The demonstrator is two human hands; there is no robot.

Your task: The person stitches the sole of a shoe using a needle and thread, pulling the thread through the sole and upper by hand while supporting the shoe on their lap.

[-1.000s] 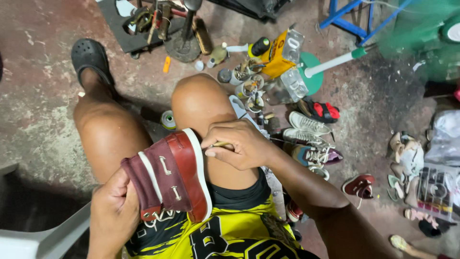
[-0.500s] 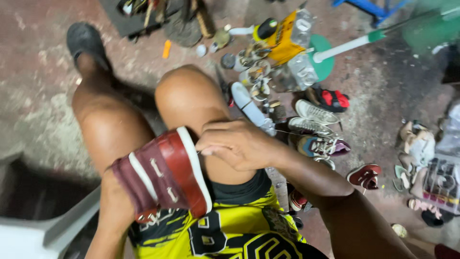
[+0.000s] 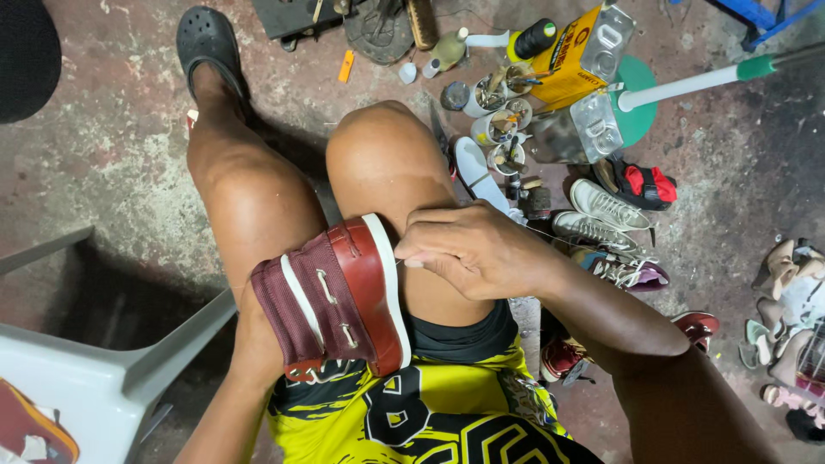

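Two hands work on a maroon shoe (image 3: 339,301) with a white sole, propped on edge on the person's lap between the thighs. The right hand (image 3: 477,249) rests at the sole's rim, fingers pinched narrow; whatever they grip is too small to tell. The left hand is hidden behind the shoe, so its grip cannot be told. Far right on the floor (image 3: 112,163) lie sneakers (image 3: 606,215), small tins (image 3: 498,120) and a yellow can (image 3: 571,51). A black clog (image 3: 206,39) covers the far foot.
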